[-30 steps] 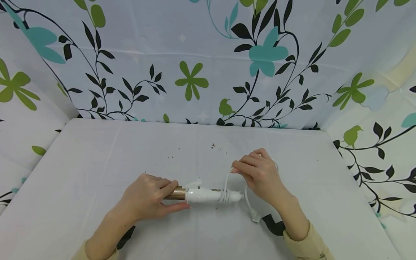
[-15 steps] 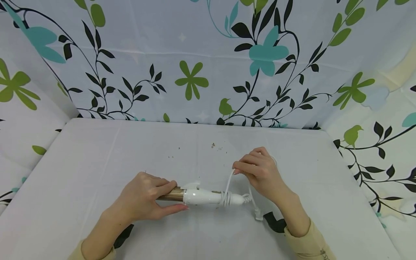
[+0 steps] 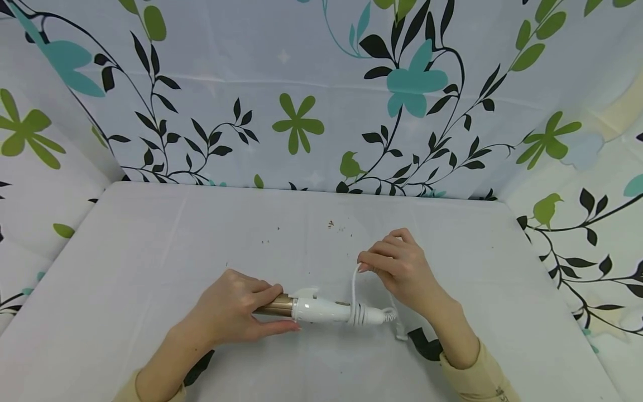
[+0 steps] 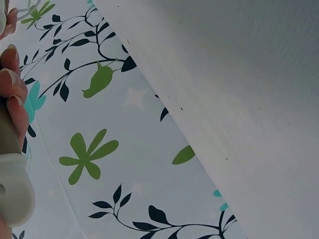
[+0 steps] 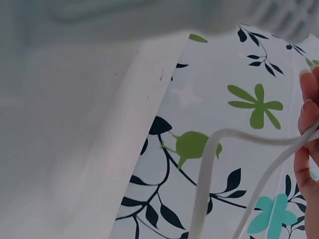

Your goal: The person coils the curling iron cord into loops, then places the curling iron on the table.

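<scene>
A curling iron (image 3: pixel 321 310) with a white handle and gold barrel lies crosswise before me, its handle pointing right. My left hand (image 3: pixel 236 310) grips the gold barrel, with the thumb stretched along the near side. In the left wrist view, fingertips (image 4: pixel 14 84) show against the barrel (image 4: pixel 7 132). A white cord (image 3: pixel 354 285) loops several times around the handle. My right hand (image 3: pixel 399 271) pinches a raised length of it above the handle. Two strands of the cord (image 5: pixel 202 184) run to the fingers (image 5: pixel 308 117) in the right wrist view. The plug (image 3: pixel 401 334) hangs below the right hand.
The white table (image 3: pixel 150 245) carries small brown crumbs (image 3: pixel 330 224) beyond the hands. A patterned curtain (image 3: pixel 211 67) closes off the back and both sides. Dark straps (image 3: pixel 426 344) sit by the wrists. A blurred pale shape (image 5: pixel 124 20) covers the top of the right wrist view.
The curling iron shifted slightly left, then back right and a little nearer, together with my left hand. My right hand stays almost in place, still pinching the cord.
</scene>
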The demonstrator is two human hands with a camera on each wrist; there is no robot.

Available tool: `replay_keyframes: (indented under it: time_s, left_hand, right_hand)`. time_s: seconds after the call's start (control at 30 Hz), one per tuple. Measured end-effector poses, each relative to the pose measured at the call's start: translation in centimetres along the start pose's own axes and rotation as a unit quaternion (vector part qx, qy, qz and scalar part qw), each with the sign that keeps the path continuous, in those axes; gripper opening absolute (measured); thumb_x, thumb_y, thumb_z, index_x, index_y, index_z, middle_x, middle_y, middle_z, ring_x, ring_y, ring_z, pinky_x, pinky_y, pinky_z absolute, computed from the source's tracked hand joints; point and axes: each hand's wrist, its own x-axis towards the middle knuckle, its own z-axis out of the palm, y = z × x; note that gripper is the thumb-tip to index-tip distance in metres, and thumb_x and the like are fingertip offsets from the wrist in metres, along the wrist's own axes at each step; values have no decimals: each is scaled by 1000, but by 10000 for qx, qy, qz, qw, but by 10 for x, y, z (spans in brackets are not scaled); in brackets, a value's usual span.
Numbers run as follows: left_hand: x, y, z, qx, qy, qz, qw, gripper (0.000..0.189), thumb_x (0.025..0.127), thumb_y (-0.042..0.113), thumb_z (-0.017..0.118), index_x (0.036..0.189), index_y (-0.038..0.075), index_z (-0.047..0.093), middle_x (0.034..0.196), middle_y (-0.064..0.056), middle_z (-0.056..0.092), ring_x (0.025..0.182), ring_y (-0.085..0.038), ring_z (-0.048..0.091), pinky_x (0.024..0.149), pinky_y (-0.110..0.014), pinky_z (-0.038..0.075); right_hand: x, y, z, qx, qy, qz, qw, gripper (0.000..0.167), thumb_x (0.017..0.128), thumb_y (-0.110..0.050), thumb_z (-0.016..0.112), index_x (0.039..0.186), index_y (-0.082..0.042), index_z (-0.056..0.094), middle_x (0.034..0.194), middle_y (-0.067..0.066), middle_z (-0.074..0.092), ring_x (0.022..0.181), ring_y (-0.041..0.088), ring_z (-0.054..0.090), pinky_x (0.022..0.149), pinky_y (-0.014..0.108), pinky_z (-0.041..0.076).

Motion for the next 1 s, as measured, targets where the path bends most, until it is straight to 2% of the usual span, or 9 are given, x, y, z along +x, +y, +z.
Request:
replay_keyframes:
  time_s: [0.13,0.23,0.4,0.57,0.73,0.83,0.93,1.0]
  left_hand:
    - [0,1,-1,244,-166,-28,9996,53,93,66,53,72,17,57,52,15,39,48,5,21,50,-11,11]
    - [0,2,-3,273,-268,-67,9992,53,93,66,52,72,17,58,52,15,41,47,5,22,50,-11,12]
    - [-1,1,-6,70,-283,-182,9994,49,86,64,66,72,17,60,54,16,49,47,5,26,50,-10,15]
    - [-2,-3,-9,-367,-38,-388,9986,43,75,58,81,75,19,65,57,17,54,46,8,31,48,-8,19]
    - [-3,-5,-7,-940,266,-359,9946,38,77,54,81,79,18,71,64,16,64,48,9,44,48,-6,26]
    - [-1,-3,-5,-1204,349,-355,9915,38,80,54,79,80,17,73,66,15,66,49,10,48,48,-6,28]
    - [1,0,-4,-1331,350,-370,9898,39,81,55,79,80,16,73,65,14,67,49,10,47,48,-5,27]
    - [2,1,-4,-1360,347,-362,9894,39,80,55,79,80,16,73,65,15,66,48,10,46,48,-5,26]
  right_hand:
    - [-1,0,1,-28,11,-34,10000,29,97,-34,61,88,-11,76,73,-2,69,66,15,61,78,37,42]
    - [-2,1,1,3,-59,40,10000,31,96,-37,62,86,-10,76,72,-2,68,66,14,61,79,38,42]
    - [-3,3,0,142,-263,297,9991,40,95,-44,60,84,-10,77,73,-3,68,66,12,61,82,39,41]
    - [-5,6,2,578,-391,555,9960,40,96,-44,58,87,-10,77,74,-5,68,69,11,60,84,37,40]
    - [-6,3,3,1286,-460,889,9866,35,95,-42,61,90,-10,77,78,-6,68,79,12,58,84,32,40]
    - [-5,0,3,1658,-579,1027,9791,27,94,-35,66,93,-11,77,80,-7,67,84,12,56,84,29,40]
    - [-5,-2,4,1816,-719,1061,9750,17,91,-27,72,95,-11,77,80,-8,67,83,11,55,84,29,40]
    - [-4,-2,4,1770,-775,1047,9755,17,91,-27,72,94,-11,78,80,-8,67,82,10,55,84,30,40]
